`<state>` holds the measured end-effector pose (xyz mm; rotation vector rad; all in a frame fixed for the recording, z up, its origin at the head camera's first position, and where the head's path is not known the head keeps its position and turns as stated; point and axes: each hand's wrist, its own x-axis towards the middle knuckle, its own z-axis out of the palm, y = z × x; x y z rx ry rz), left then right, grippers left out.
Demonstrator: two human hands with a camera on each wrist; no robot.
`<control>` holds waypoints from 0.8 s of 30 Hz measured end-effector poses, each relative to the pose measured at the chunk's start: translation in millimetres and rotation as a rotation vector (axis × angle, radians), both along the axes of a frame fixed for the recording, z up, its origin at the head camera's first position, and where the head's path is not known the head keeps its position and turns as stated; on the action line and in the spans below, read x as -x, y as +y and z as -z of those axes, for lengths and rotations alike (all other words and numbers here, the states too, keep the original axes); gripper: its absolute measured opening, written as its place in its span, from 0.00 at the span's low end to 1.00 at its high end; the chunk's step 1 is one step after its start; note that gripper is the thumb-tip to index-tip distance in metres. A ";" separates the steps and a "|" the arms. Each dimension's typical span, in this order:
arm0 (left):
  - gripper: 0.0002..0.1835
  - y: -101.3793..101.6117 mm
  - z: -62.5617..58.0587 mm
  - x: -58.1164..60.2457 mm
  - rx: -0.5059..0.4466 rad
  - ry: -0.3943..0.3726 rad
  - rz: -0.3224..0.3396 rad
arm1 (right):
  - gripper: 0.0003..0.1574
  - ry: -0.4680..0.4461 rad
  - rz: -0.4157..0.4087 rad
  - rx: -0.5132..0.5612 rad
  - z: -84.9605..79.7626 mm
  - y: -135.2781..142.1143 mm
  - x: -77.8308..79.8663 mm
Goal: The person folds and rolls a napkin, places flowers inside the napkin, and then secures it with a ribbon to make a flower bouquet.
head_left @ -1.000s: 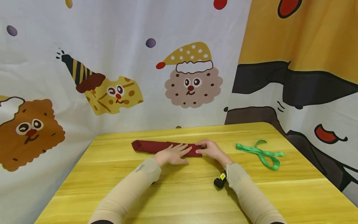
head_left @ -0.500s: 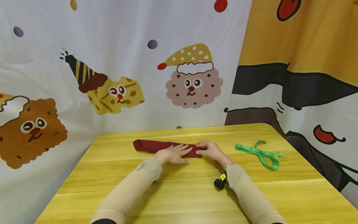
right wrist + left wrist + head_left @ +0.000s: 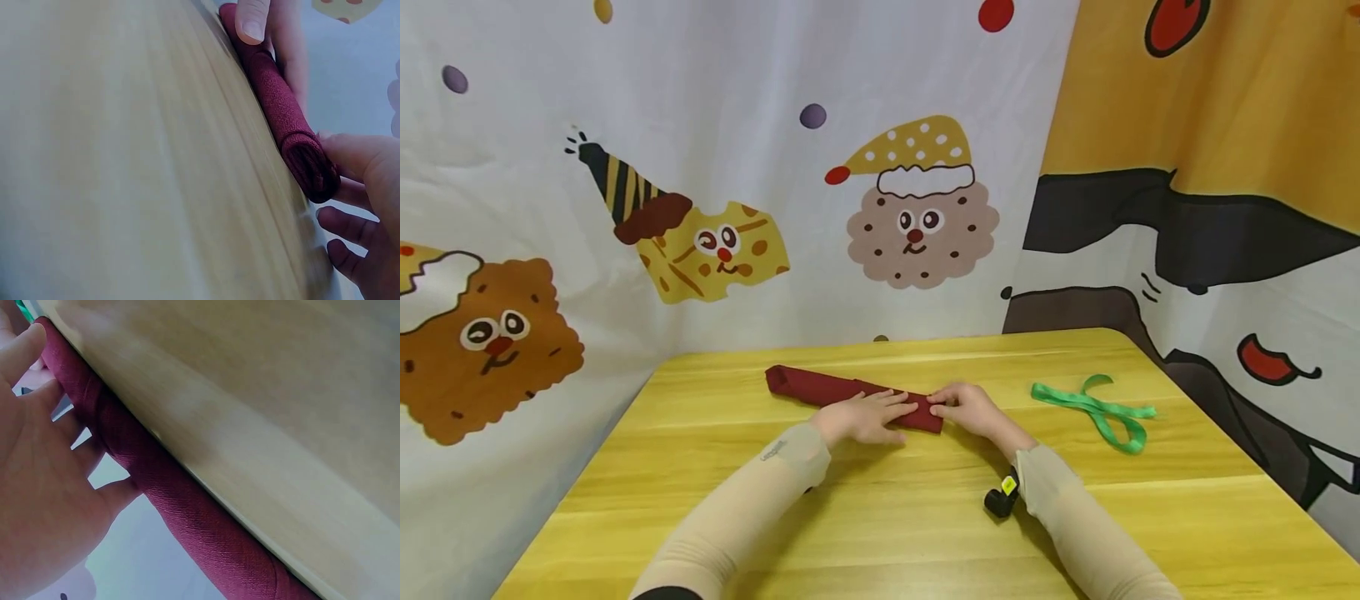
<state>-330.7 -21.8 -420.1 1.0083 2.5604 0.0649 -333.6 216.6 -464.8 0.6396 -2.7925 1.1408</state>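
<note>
A dark red cloth [image 3: 808,387], rolled into a long flattish bundle, lies slantwise on the table, its far-left end looser. My left hand [image 3: 861,417] rests on the bundle with its fingers spread and straight; in the left wrist view those fingers [image 3: 94,450] lie across the cloth. At the right end, my right hand [image 3: 972,412] pinches the bundle between thumb and fingers. The right wrist view shows the layered, folded end of the red cloth [image 3: 309,165] against the right thumb [image 3: 350,150], with the other fingers loosely bent below it.
A green ribbon [image 3: 1097,408] lies looped on the wooden table [image 3: 880,533] to the right of my hands. A curtain [image 3: 730,108] printed with cartoon figures hangs behind the table and along its sides.
The rolled cloth has turned slightly: its left end has gone away from me and rightward, its right end toward me. My right hand has shifted a little nearer to me with it.
</note>
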 end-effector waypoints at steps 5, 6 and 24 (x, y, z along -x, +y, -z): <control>0.35 -1.0 -5.8 -5.6 -0.020 0.003 0.013 | 0.09 0.037 -0.014 -0.017 -2.4 0.7 -3.7; 0.35 -1.8 -6.1 -6.5 -0.029 -0.001 0.017 | 0.09 0.042 -0.024 -0.017 -2.6 1.1 -4.4; 0.25 -16.0 -7.3 -22.4 -0.151 -0.068 0.110 | 0.04 -0.052 -0.182 0.012 -7.2 -0.2 -30.6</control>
